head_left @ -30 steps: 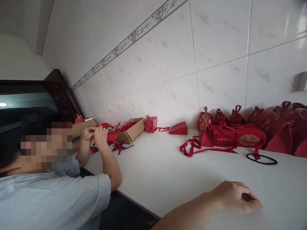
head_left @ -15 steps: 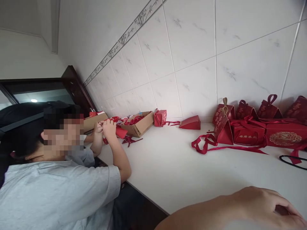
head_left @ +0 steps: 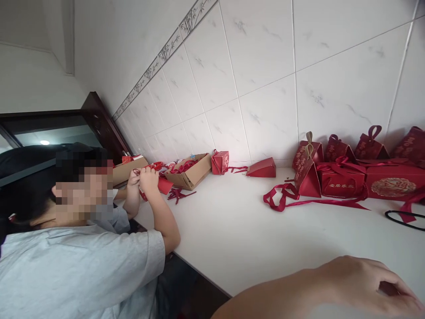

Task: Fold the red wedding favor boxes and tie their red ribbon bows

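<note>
Loosely curled, the person's left hand rests over the white tabletop in the head view; whether it pinches anything cannot be told. Nearest it, a thin black loop lies before red, gold-printed cardboard gift boxes, contents hidden. Farther left, an open brown cardboard box contains red ribbon-like pieces. Near it, a grey-shirted co-worker handles a red item with both hands.

I'm seeing room over the table between the left hand and the ribbon. Beyond, boxes are blocking the wall, while a co-worker's elbow (near the table's edge) is narrowing the other end.
</note>
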